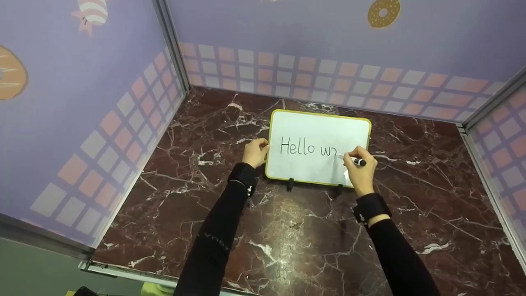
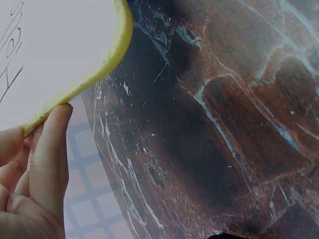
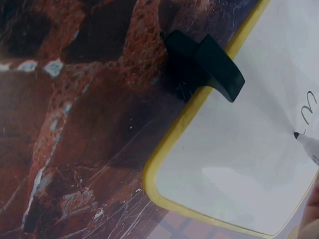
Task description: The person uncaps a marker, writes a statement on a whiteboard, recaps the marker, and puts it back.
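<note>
A small whiteboard with a yellow frame stands on two black feet, one a black clip hooked over its lower edge in the right wrist view. My left hand pinches the board's left edge, with the fingertips against the yellow frame. In my right hand is a white marker with a black end. Its dark tip meets the board in the right wrist view, just past the last letter. Handwritten black letters read "Hello w" plus the start of another stroke.
A dark red marble table with white veins lies under the board. Purple panels with pink and white squares enclose it at the back and both sides. Black bands circle both wrists. Something yellow-green shows below the table's front edge.
</note>
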The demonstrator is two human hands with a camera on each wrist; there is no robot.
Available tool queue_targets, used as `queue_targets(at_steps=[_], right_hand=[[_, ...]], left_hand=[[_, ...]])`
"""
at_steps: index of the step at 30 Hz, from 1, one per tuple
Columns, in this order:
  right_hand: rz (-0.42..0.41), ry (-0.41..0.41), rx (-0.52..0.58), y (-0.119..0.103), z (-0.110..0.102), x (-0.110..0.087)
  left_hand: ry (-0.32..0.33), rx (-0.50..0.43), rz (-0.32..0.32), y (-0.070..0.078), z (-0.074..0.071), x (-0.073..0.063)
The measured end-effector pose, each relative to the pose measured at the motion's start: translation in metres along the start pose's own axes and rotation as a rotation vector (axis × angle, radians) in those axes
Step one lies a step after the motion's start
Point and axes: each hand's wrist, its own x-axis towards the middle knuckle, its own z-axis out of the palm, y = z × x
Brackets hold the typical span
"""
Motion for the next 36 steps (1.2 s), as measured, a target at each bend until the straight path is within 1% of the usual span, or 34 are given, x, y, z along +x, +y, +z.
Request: queue_targets(at_steps=[5,10,14,16,19,22,28,33,36], right_hand=[[0.039,-0.028,0.035,-0.001,0.002,0.000],[0.087,-0.024,0.073,-0.002,0.005,0.005],[0.088,-0.006,0.073,-0.002,0.005,0.009],[0.083,0.016,0.081,-0.002,0.003,0.009],[0.079,0.048,0.095,0.000,-0.001,0.009],[0.079,0.066,0.088,0.002,-0.004,0.009],[0.093,0.028,0.098,0.007,-0.007,0.009],[0.074,0.007,0.112,0.009,-0.006,0.009],[0.063,0.009,0.106,0.008,-0.005,0.009]], left_hand=[[0.002,0.001,0.001,0.001,0.000,-0.002],[0.009,0.017,0.003,0.002,0.002,-0.002],[0.011,0.003,0.007,0.001,0.003,-0.001],[0.011,0.000,0.009,0.001,0.003,-0.001],[0.019,0.021,0.016,0.001,0.002,0.000],[0.024,0.021,0.014,0.000,0.001,0.000],[0.014,0.014,0.003,0.000,0.000,-0.001],[0.002,0.023,-0.007,0.002,0.001,-0.002],[0.012,0.032,0.000,0.002,0.001,-0.002]])
